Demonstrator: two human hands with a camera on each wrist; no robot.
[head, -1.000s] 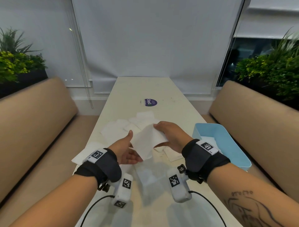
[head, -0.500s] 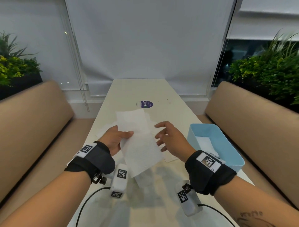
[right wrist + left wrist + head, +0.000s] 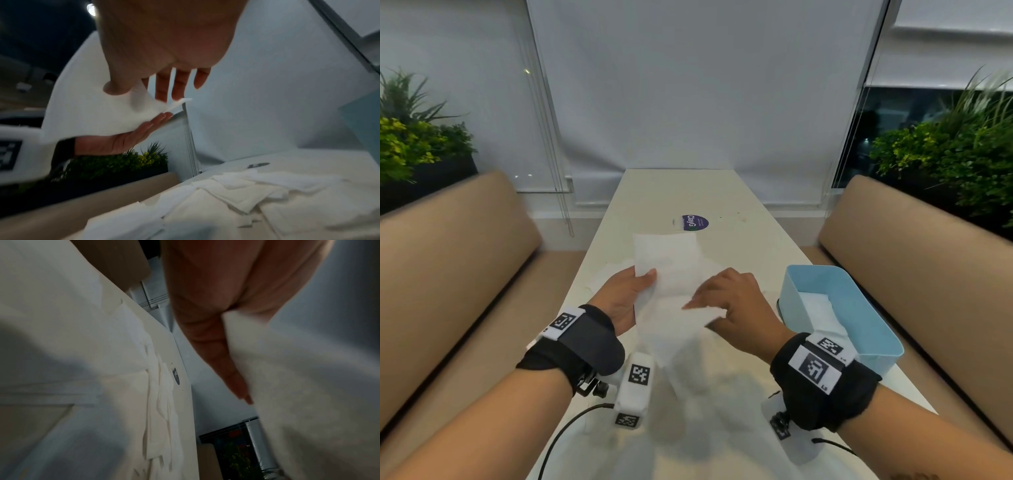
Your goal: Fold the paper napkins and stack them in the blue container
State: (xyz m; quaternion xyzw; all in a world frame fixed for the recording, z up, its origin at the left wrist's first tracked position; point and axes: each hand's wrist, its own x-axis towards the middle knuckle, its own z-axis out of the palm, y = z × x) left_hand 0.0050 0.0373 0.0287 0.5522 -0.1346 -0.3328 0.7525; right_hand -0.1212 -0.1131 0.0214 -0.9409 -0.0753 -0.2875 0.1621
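As the napkin (image 3: 671,274) hangs above the table (image 3: 688,192), the left hand (image 3: 625,298) pins its left edge, thumb on top, straight fingers beneath. The right hand (image 3: 736,308) pinches the right edge between thumb and forefinger, other fingers spread.

Sheet sags, creases: light, limp, likely to tear if tugged. Best taken at edges or corners, both sides.

Just right, blue container (image 3: 859,301), folded napkins (image 3: 818,308) inside. Beyond, loose napkins (image 3: 246,191) lie scattered short of a purple sticker (image 3: 695,222).
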